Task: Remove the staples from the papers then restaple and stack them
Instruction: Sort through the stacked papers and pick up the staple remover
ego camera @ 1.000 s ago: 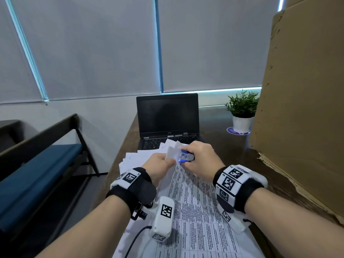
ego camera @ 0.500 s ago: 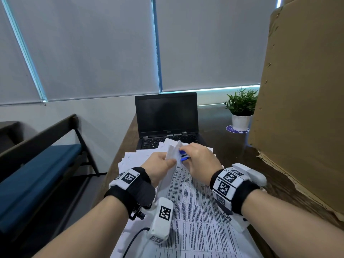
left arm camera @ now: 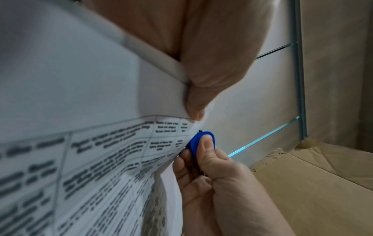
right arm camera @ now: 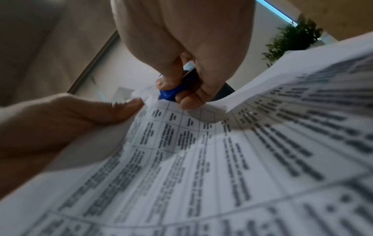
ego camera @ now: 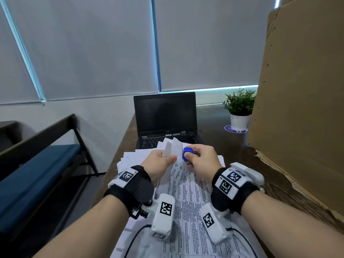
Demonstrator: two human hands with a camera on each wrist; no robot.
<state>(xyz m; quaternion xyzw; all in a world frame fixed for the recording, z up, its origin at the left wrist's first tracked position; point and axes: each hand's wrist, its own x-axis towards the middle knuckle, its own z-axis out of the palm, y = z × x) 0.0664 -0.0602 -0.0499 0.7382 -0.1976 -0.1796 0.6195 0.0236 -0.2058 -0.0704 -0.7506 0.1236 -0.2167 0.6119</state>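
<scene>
Change: right hand (ego camera: 202, 161) has turned since a second ago, so the blue face of the staple remover (ego camera: 186, 156) now shows round toward the head camera; both hands sit slightly nearer the laptop (ego camera: 165, 121).
Left hand (ego camera: 160, 164): thumb and fingers (right arm camera: 123, 108) pinch the raised corner of the papers (ego camera: 188, 202), holding it up off the counter (ego camera: 223, 144).
Right hand: thumb and fingers (left arm camera: 207, 145) curled tight round the staple remover, which is pressed against the pinched corner; its jaws are hidden by the paper.
Papers: printed table sheets, corner lifted and bent, the rest lying on the counter between the forearms.
Loose sheets (ego camera: 130, 159): fanned out flat under and left of the held set, reaching the laptop keyboard.
Laptop: open, screen dark, at the far end of the counter.
Plant (ego camera: 239, 107): in a white pot, right of the laptop.
Cardboard (ego camera: 301, 108): large sheet standing along the right edge of the counter.
Bench (ego camera: 35, 162): blue-seated, left of the counter.
</scene>
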